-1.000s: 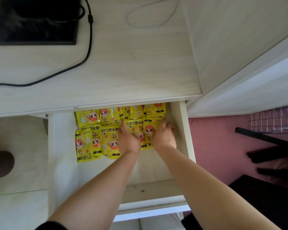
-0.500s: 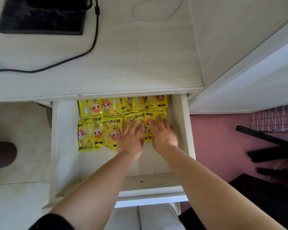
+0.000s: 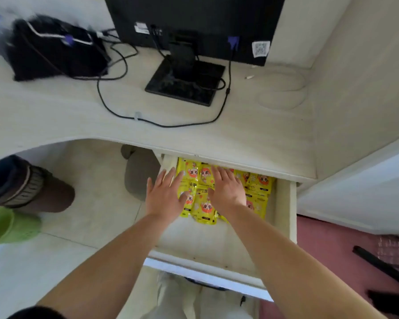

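Both hands lie flat, fingers spread: left hand (image 3: 165, 199) and right hand (image 3: 228, 189) on packets (image 3: 204, 203) in drawer (image 3: 283, 203).

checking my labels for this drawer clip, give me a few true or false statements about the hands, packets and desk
1. The drawer is pulled open. True.
2. The right hand pinches a packet and lifts it. False: its fingers lie straight on the yellow packets.
3. The left hand is spread flat at the left side of the packets. True.
4. The black bag lies inside the drawer. False: it sits on the desk, left of the monitor.
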